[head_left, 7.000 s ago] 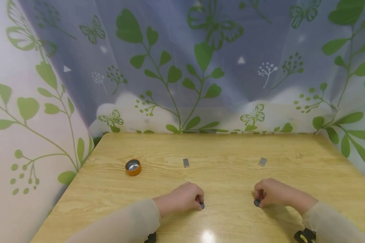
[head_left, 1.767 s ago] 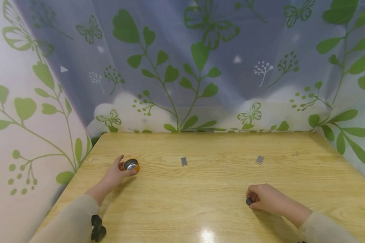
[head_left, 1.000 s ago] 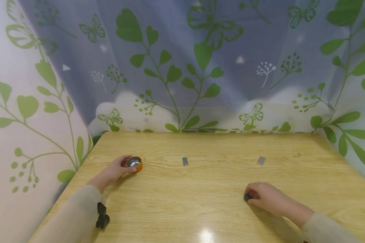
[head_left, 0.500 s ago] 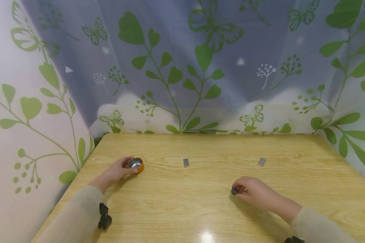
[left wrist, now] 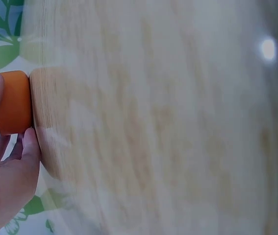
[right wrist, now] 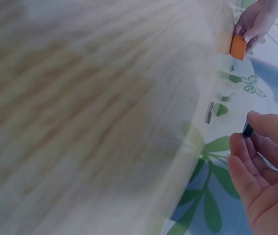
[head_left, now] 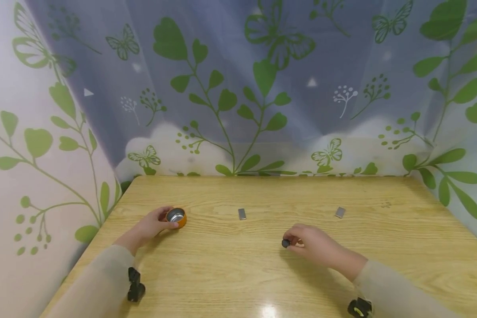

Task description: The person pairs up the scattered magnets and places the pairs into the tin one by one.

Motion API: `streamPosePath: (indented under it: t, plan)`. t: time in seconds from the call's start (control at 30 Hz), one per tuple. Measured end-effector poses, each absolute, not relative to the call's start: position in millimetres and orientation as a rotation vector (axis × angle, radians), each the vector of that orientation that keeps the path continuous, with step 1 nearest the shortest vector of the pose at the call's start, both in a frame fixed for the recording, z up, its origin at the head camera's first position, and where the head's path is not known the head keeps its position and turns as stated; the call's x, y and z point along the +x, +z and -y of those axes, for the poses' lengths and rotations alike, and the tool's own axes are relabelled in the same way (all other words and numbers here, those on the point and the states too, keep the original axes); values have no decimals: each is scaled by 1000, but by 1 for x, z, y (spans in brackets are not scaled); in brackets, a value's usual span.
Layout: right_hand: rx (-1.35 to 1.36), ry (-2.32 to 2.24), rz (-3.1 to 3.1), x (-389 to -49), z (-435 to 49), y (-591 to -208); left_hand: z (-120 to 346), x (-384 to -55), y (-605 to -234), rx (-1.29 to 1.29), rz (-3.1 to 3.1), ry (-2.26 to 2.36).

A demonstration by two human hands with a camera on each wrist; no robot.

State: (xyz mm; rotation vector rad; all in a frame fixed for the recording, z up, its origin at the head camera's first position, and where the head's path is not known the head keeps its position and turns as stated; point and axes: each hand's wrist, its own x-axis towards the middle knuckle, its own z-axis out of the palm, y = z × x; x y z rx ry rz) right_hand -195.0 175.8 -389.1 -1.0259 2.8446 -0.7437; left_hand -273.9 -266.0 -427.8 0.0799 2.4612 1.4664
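The right hand [head_left: 318, 247] pinches a black disc [head_left: 285, 243] between its fingers above the table [head_left: 222, 274], and the orange bowl [head_left: 181, 223] stands on the table well to their left, slightly farther from the person. The left hand [head_left: 153, 225] curls its fingers round the bowl's side, spread to its width. Since half a second ago, the disc has moved left, nearer the bowl.
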Motion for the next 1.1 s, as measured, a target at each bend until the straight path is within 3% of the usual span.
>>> streamPosePath:
  t: [1.1]
  plan:
    - [-1097, -751, -2808, -232, -87, -392, 262, -272, -429, 117, -2510, 1444]
